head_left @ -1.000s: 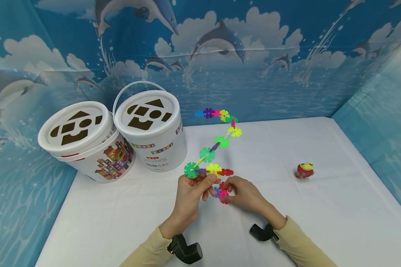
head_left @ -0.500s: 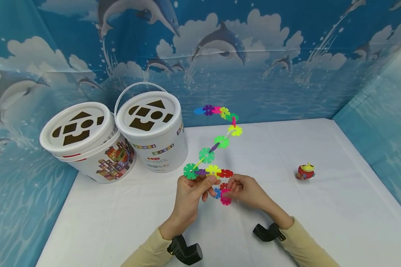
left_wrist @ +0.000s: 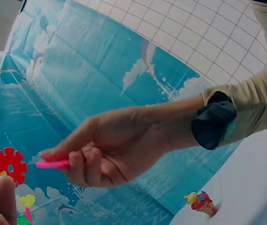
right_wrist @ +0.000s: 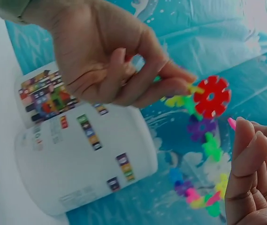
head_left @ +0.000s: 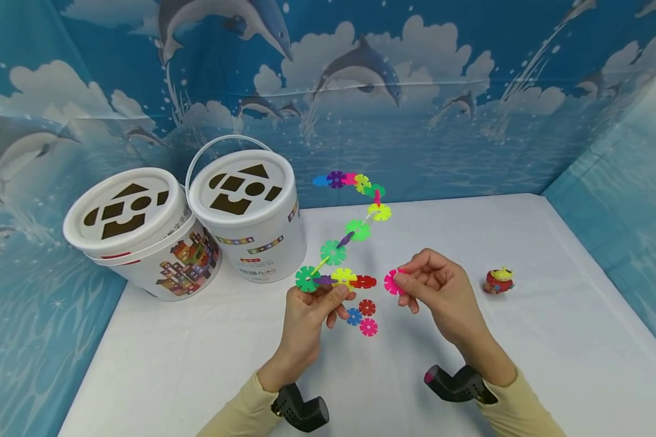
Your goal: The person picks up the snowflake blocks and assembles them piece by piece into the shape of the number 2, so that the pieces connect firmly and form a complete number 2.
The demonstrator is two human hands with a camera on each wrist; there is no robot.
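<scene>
My left hand (head_left: 306,318) pinches the yellow notched snowflake disc (head_left: 343,277) near one end of a long chain of interlocked plastic discs. The chain curves up and away, through a green disc (head_left: 333,252) to a blue one at its far end. A red disc (head_left: 365,281) stands out at the near end, seen face-on in the right wrist view (right_wrist: 212,97). To its right, my right hand (head_left: 445,297) pinches a loose pink disc (head_left: 392,281) between thumb and fingers, a small gap from the red one. Loose red (head_left: 367,307), blue (head_left: 354,316) and pink discs (head_left: 369,327) lie below.
Two white lidded buckets (head_left: 246,212) with shape cutouts stand at the back left. A small red and yellow toy (head_left: 498,280) sits on the white tablecloth (head_left: 568,340) to the right. A dolphin-print backdrop (head_left: 470,152) closes the rear and sides.
My right hand has picked up a pink disc from the loose ones and moved up and right with it. The left hand and chain have shifted slightly left.
</scene>
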